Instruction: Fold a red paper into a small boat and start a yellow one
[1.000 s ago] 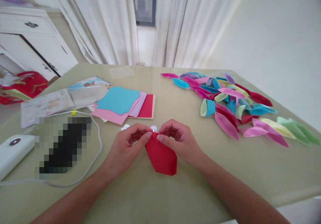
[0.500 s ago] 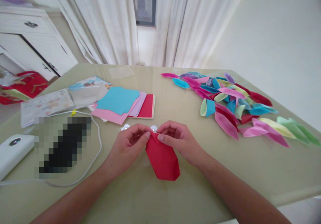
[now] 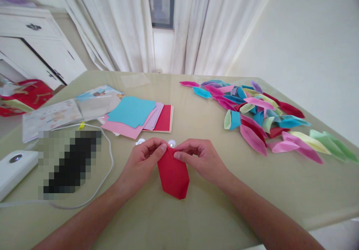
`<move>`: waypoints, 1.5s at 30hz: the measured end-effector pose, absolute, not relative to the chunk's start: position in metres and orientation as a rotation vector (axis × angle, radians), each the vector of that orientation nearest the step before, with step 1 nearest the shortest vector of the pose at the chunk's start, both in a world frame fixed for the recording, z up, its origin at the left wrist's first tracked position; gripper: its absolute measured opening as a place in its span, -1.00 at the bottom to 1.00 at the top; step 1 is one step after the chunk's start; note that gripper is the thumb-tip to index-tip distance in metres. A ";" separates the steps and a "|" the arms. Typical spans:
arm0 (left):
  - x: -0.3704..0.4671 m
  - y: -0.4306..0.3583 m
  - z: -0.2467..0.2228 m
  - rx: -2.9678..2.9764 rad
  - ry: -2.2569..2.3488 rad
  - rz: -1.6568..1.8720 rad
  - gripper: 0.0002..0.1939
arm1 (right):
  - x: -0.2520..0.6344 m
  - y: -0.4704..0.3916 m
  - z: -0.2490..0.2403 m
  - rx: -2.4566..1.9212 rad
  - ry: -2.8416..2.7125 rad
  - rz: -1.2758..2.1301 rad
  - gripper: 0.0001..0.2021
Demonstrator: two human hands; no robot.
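Note:
A folded red paper (image 3: 174, 173) hangs down toward me near the middle of the table, its far end pinched between both hands. My left hand (image 3: 144, 160) grips the upper left corner with thumb and forefinger. On the right edge of that same end, my right hand (image 3: 198, 156) pinches the paper, thumb on top. A small folded flap shows between the two thumbs. Just beyond my fingers lie two small round white objects, one on the left (image 3: 140, 142) and one on the right (image 3: 171, 143).
Beyond my left hand lie stacked coloured sheets (image 3: 131, 111) and plastic packets (image 3: 53, 117). A white cable (image 3: 112, 156) loops near a white device (image 3: 18, 169) and a blurred-out dark object (image 3: 73, 164). Many folded paper pieces (image 3: 254, 134) cover the right side of the table (image 3: 224, 212).
The lower end of the red paper has swung to the left and hangs straighter. My left hand has shifted slightly left, with its grip kept.

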State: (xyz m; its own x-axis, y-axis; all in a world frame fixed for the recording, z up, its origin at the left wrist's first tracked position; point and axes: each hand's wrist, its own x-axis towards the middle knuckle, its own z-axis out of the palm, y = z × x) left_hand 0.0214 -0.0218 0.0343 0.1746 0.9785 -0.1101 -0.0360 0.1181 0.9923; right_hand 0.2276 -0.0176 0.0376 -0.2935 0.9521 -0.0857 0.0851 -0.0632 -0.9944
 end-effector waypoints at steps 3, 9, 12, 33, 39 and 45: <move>0.023 -0.023 0.033 1.138 1.077 1.013 -0.70 | 0.227 -0.017 0.038 -1.178 -1.409 1.504 -0.70; 0.024 -0.023 0.032 1.151 1.089 1.023 -0.68 | 0.228 -0.015 0.034 -1.153 -1.379 1.580 -0.64; 0.024 -0.024 0.030 1.168 1.105 1.011 -0.67 | 0.227 -0.015 0.031 -1.161 -1.387 1.563 -0.63; 0.026 -0.025 0.018 0.905 1.058 1.050 -0.70 | 0.236 -0.019 0.030 -0.746 -2.273 -0.035 -0.88; 0.026 -0.024 0.026 0.793 1.027 1.058 -0.67 | 0.240 -0.019 0.030 -0.762 -2.291 0.173 -0.75; 0.026 -0.025 0.028 0.776 1.004 1.032 -0.69 | 0.239 -0.021 0.029 -0.789 -2.235 0.433 -0.69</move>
